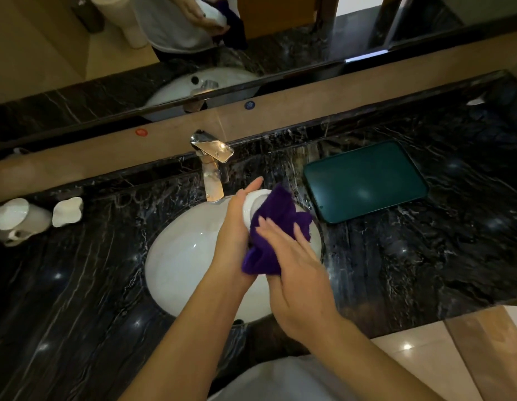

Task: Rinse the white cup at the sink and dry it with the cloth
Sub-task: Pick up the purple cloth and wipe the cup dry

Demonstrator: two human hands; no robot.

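Above the white oval sink [179, 256], my left hand [237, 224] holds the white cup [255, 202] tilted on its side, with only its upper part showing. A purple cloth [276, 227] covers most of the cup. My right hand [292, 261] presses the cloth against the cup, its fingers spread over the fabric and the cloth's lower end bunched in the palm. No water is seen running from the chrome faucet [212, 166] behind the hands.
A dark green tray [364, 180] lies on the black marble counter [425, 256] to the right of the sink. At the far left stand a white lidded pot [19, 219] and a small white jug [67, 211]. A mirror runs along the back.
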